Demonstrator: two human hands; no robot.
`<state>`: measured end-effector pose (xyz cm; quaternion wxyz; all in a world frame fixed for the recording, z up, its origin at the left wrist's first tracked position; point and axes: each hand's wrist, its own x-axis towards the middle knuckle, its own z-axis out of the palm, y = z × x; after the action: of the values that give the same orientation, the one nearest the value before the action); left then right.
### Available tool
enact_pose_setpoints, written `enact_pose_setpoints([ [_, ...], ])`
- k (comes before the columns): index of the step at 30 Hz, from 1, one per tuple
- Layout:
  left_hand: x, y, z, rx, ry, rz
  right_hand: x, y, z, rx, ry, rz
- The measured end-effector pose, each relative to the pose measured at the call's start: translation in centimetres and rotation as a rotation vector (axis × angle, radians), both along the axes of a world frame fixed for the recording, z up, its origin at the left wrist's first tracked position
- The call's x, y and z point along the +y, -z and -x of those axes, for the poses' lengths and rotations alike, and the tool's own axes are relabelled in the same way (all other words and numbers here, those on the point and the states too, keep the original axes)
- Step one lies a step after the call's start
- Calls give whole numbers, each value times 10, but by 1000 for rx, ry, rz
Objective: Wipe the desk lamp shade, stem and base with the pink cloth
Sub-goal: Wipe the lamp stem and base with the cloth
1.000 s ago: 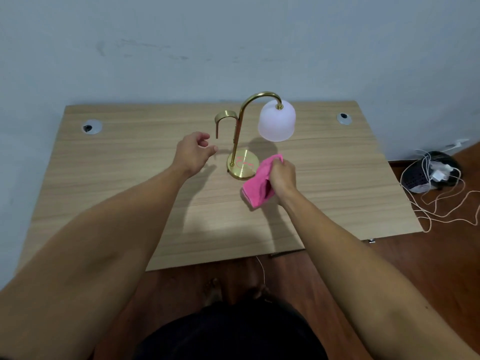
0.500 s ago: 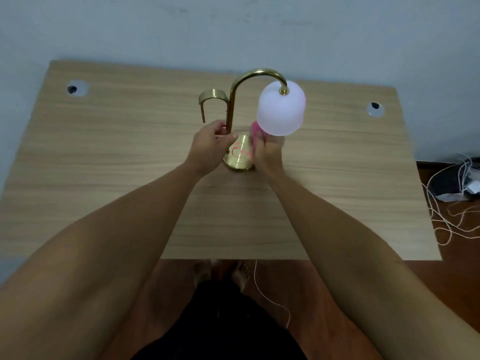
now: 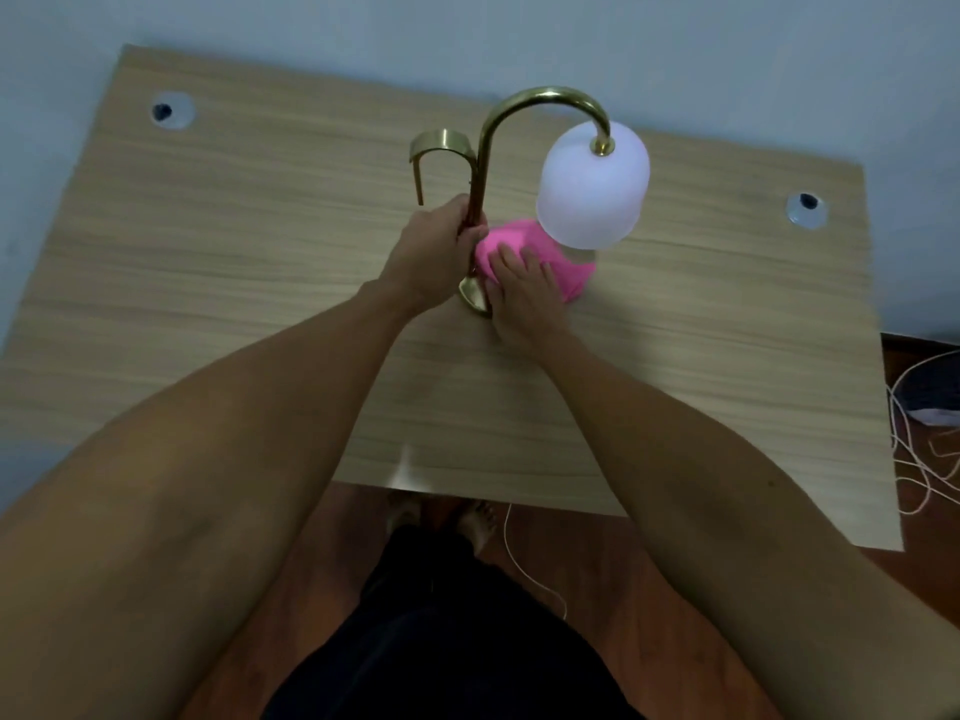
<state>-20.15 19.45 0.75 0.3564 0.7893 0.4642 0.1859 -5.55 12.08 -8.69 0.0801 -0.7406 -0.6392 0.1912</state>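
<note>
A brass desk lamp stands mid-desk. Its curved stem (image 3: 519, 103) arches right to a frosted white shade (image 3: 592, 187), and a short brass hook (image 3: 439, 145) branches left. My left hand (image 3: 434, 254) is wrapped around the lower stem. The pink cloth (image 3: 540, 259) lies spread over the round brass base (image 3: 472, 298), under the shade. My right hand (image 3: 522, 293) presses flat on the cloth with fingers spread. Only the near-left rim of the base shows.
The wooden desk (image 3: 260, 283) has two cable grommets, one far left (image 3: 171, 111) and one far right (image 3: 805, 207). White cables (image 3: 924, 459) lie tangled on the floor to the right. A thin white cord (image 3: 524, 569) hangs by my feet.
My left hand has closed on the lamp stem. My right hand carried the cloth from the desk in front of the lamp onto the base and flattened over it. The head camera moved closer.
</note>
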Motion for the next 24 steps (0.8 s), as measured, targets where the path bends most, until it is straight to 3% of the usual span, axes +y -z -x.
enact_pose_setpoints([
  [7, 0, -3, -1, -6, -1, 26, -47, -2, -18, 33, -198, -63],
  [13, 2, -3, 0, 10, 7, 24, -1, -10, -12, -25, -105, 59],
  [18, 1, -2, 0, -5, 23, 11, -50, -9, -17, 15, -291, -25],
  [24, 4, -4, 0, 17, 30, 16, -20, -20, -11, -20, -115, -6],
])
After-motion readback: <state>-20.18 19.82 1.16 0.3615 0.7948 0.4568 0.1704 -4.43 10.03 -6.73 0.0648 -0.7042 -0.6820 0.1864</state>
